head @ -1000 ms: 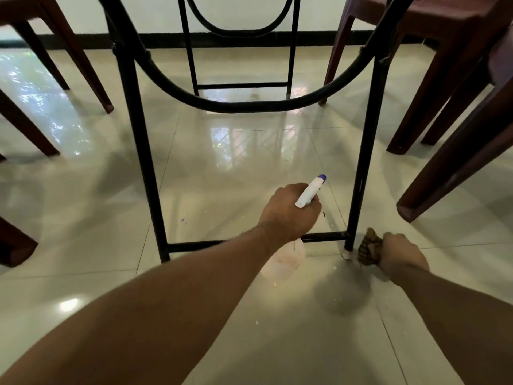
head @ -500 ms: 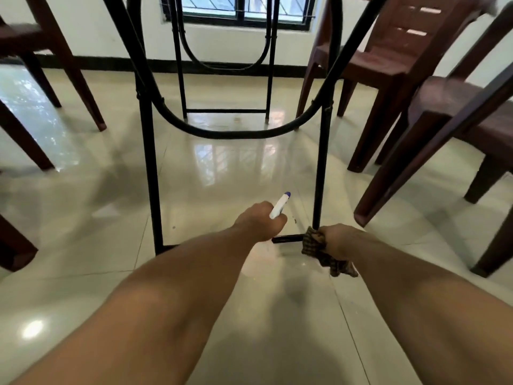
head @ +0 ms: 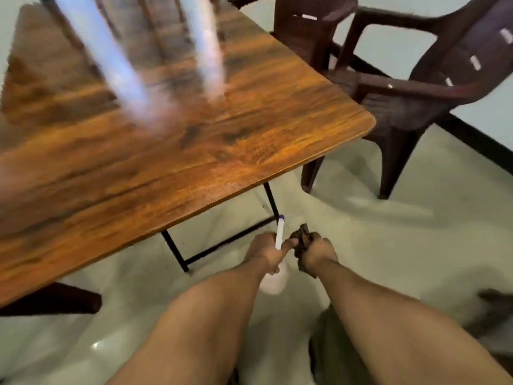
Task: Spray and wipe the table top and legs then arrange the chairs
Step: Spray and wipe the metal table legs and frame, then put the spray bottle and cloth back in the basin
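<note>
Both your forearms run bare from the bottom edge up toward centre, converging. Your left hand point(head: 268, 251) is fisted around the spray bottle point(head: 279, 234), thumb up along the white nozzle, wrist roughly straight. Your right hand point(head: 316, 252) sits just beside it, nearly touching, knuckles up, fingers curled tight on a bunched dark cloth point(head: 302, 236). Frame is motion-blurred, so individual fingers can't be told apart
</note>
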`<state>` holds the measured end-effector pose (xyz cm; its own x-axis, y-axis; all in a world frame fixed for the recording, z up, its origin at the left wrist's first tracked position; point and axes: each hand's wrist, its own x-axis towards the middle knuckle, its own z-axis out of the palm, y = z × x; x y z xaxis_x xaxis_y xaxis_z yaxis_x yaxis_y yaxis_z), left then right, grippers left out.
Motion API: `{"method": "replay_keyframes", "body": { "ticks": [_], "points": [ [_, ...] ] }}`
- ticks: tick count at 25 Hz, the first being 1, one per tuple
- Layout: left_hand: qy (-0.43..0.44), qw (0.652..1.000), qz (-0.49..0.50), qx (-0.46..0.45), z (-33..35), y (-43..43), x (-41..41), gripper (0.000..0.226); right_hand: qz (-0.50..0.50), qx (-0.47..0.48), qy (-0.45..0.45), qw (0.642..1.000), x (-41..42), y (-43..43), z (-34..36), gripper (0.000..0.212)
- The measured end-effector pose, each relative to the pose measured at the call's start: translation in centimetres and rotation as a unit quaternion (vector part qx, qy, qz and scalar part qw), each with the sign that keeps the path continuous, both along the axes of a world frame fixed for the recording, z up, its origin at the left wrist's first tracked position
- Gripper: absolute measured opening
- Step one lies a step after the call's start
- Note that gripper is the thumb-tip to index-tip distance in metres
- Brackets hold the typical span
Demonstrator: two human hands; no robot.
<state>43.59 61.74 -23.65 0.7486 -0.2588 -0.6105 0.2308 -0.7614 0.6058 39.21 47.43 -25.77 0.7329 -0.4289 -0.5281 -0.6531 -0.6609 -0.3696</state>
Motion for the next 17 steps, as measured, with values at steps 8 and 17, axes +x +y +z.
{"method": "replay_keyframes", "body": {
  "ticks": [8, 17],
  "points": [
    [0.031, 0.995, -0.075, -0.053, 20.9, -1.7, -7.1, 0.029, -0.093, 0.039, -0.011, 0.995, -9.2, -0.2, 20.6, 0.046],
    [-0.066, 0.915, -0.392, -0.06, 33.1, -11.3, -8.5, 0.022, -0.378, 0.02, -0.115, 0.918, -16.0, -4.8, 33.9, 0.037]
  ]
}}
